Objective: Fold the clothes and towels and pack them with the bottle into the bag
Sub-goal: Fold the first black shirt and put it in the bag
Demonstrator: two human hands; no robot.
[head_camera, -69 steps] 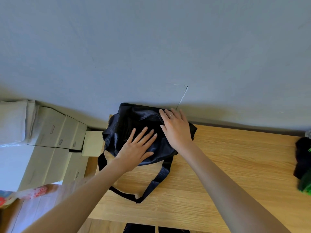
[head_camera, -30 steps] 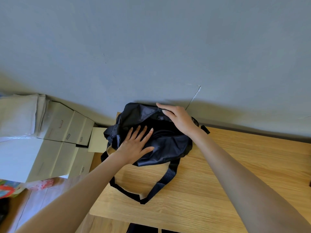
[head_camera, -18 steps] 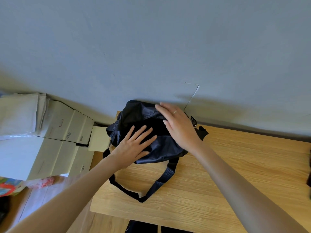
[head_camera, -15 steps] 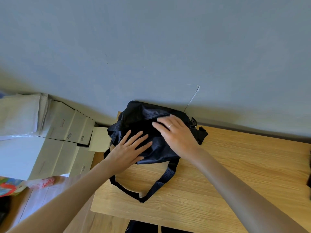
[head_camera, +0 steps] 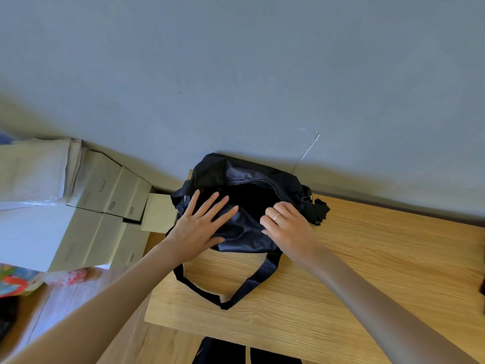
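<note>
Bag [head_camera: 244,206], black, at the tabletop's [head_camera: 367,271] far-left corner against the grey wall [head_camera: 236,74], long axis nine to three, mouth gaping at twelve o'clock from our hands: left hand [head_camera: 202,227] flat on its near flap, right hand [head_camera: 286,224] pinching the zip edge; cardboard boxes [head_camera: 105,206] at nine.
</note>
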